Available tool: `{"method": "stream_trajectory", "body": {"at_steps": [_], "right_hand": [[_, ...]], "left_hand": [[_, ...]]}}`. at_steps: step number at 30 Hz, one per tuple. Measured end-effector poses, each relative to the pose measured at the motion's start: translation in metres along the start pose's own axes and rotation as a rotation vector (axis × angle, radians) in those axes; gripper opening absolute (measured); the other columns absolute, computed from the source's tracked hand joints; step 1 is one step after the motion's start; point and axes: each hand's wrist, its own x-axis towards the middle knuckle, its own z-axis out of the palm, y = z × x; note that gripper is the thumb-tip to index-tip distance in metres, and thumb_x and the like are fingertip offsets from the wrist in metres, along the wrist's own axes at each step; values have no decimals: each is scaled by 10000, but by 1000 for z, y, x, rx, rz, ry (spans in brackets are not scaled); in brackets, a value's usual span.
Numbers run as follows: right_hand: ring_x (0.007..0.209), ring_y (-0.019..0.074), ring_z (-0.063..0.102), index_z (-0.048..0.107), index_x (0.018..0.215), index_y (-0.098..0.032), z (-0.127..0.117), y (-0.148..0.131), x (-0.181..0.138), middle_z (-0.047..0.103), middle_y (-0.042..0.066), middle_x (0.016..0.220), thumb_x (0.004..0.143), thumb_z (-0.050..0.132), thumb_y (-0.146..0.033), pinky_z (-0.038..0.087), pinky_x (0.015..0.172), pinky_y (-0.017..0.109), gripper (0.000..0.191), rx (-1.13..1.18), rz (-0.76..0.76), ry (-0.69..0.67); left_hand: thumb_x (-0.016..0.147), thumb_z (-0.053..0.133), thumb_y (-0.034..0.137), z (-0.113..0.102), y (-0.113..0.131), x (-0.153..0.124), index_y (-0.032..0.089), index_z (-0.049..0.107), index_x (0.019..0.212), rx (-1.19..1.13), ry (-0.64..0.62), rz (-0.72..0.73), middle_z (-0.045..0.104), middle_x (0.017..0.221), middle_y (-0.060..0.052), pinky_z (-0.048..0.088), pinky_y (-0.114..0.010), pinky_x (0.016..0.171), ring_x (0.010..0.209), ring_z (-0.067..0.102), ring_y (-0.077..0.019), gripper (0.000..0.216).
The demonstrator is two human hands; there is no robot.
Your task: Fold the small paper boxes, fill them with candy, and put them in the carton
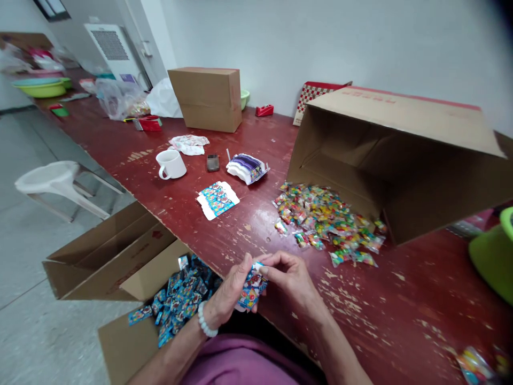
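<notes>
A small blue printed candy box (250,289) is held at the table's front edge. My left hand (228,294), with a beaded bracelet on the wrist, is closed around its side. The thumb and fingers of my right hand (290,275) pinch the white flap at its top end. What is inside the box is hidden. Beyond my hands lies a pile of small clear packets of colourful candy (320,214), spilling from a cardboard box on its side (401,155). Below to the left, an open carton (132,337) holds many blue candy boxes (184,294).
On the red table (256,224) lie a flat blue box blank (218,200), a stack of purple-and-white blanks (246,167), a white mug (171,164) and a small dark container (212,162). A closed carton (208,99) stands behind. A white stool (52,179) is at left, a green basin (492,256) at right.
</notes>
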Motion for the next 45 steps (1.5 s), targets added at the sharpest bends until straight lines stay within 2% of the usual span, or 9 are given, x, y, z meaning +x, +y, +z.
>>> {"method": "stream_trajectory", "body": {"at_steps": [4,11,16,20,24,28,34,39,45], "right_hand": [[510,125,582,638,735,-171,2,-1,-2,726,56,929,767,764,-359,507,500,275,229,-4,23,-2],[810,186,639,698,779,-219,8,-8,-12,706,47,908,881,630,-303,516,732,299,148,-463,-336,82],[592,144,603,691,808,-185,0,-1,-9,680,25,757,862,643,-335,479,563,253,167,-395,-176,119],[637,149,585,752,852,-207,-7,-1,-6,655,22,743,857,641,-285,451,580,245,137,-558,-280,111],[653,146,580,742,786,-209,-4,-6,-9,655,23,785,848,672,-289,460,594,247,123,-436,-249,81],[844,190,627,750,944,-240,5,-1,-14,681,51,1012,923,594,-350,512,734,297,192,-242,-174,59],[1097,203,579,709,1085,-276,0,16,1,626,58,1136,952,552,-305,472,955,337,208,-431,-350,53],[1079,225,568,668,1151,-205,-40,17,52,607,102,1131,963,474,-314,462,960,363,291,-968,-399,354],[1026,348,510,665,1057,-116,-58,26,88,583,191,1041,832,573,-175,389,920,512,250,-1168,-312,522]], "left_hand": [[916,319,663,-2,1,1,163,520,1384,57,-3,-12,641,728,-54,430,-204,432,478,555,-110,713],[871,502,610,2,8,-1,136,694,1172,84,145,50,660,723,-60,459,-220,475,619,605,-164,594],[880,447,647,2,7,3,136,715,1125,186,96,4,654,708,-58,454,-203,434,524,579,-129,627],[876,336,712,0,2,7,118,693,1147,233,53,-80,627,627,-49,442,-206,396,435,556,-122,744],[869,377,708,3,0,8,113,659,1186,146,56,-62,624,609,-41,440,-195,398,438,568,-123,730],[866,400,705,6,2,11,172,595,1261,-96,67,-97,638,643,-24,456,-209,394,445,577,-128,691],[849,546,624,9,2,22,213,588,1209,-391,136,-100,669,759,-10,483,-225,436,492,598,-122,549],[744,774,304,-3,7,30,202,559,1155,-329,206,85,704,886,-31,537,-260,700,756,668,-153,475],[674,791,271,-36,11,30,181,556,977,101,318,189,683,950,-37,505,-298,739,802,623,-174,393]]}}
